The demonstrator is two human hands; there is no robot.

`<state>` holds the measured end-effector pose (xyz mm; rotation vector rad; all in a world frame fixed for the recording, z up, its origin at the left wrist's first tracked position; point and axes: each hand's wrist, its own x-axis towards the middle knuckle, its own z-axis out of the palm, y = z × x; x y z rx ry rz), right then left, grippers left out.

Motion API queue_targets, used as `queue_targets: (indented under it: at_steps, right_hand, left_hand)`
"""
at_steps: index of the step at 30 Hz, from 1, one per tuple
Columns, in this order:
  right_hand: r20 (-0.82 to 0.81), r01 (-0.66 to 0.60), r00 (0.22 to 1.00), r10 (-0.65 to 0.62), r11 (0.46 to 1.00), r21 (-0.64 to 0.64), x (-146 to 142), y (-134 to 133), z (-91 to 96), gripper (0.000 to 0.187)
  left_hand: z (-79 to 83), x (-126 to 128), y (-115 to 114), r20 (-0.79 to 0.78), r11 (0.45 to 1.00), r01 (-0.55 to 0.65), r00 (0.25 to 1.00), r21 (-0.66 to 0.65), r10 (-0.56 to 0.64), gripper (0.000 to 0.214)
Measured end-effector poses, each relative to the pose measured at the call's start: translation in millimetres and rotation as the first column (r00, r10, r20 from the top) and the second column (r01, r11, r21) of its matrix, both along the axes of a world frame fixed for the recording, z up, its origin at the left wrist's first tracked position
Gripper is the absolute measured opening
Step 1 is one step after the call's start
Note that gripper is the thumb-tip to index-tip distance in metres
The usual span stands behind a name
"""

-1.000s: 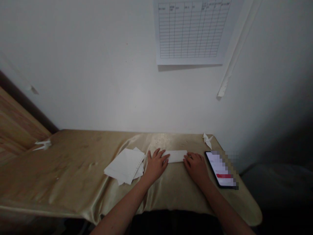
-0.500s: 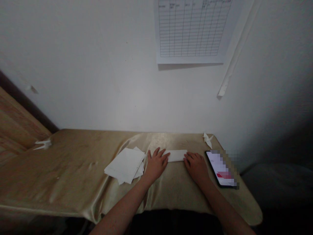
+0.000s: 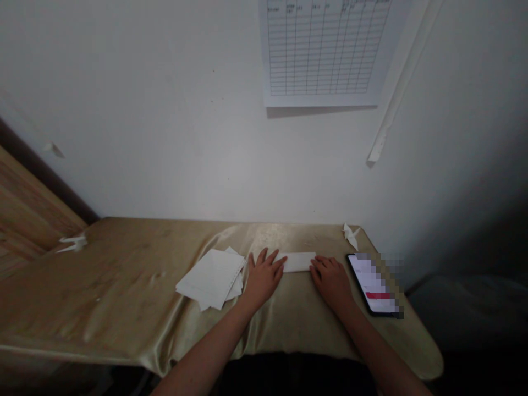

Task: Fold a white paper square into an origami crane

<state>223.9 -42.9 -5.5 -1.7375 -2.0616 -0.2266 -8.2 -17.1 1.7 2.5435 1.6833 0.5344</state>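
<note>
A white strip of folded paper (image 3: 298,262) lies flat on the gold tablecloth in front of me. My left hand (image 3: 264,275) rests at its left end, fingers spread and lying on the paper and cloth. At the right end, my right hand (image 3: 331,276) lies with its fingertips on the paper's edge, fingers stretched forward. Neither hand has the paper lifted. To the left of my left hand sits a loose stack of white paper sheets (image 3: 211,276), some with perforated edges.
A phone (image 3: 367,291) with a lit screen lies right of my right hand. Behind it is a folded paper bird (image 3: 350,236). Another white folded paper shape (image 3: 73,243) sits at the far left. A printed chart (image 3: 322,55) hangs on the wall beyond the gold-covered table (image 3: 124,286).
Both hands and the folded paper stay in place. Only the picture on the phone's screen differs slightly, with the red patch changed in shape.
</note>
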Motion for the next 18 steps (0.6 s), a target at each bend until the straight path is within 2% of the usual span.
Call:
queue_targets:
  at_steps: [8,18]
  right_hand:
    - [-0.001,0.0,1.0,0.0,1.0,-0.009,0.3,1.3,-0.4,0.031]
    - [-0.017,0.005,1.0,-0.005,1.0,-0.006,-0.7,0.5,1.3,0.031]
  left_hand:
    - [-0.2,0.1,-0.6,-0.028,0.998,-0.064,0.997,0.027,0.065,0.037]
    - [0.9,1.8,-0.7,-0.018,0.996,-0.084,0.996,0.012,0.085,0.038]
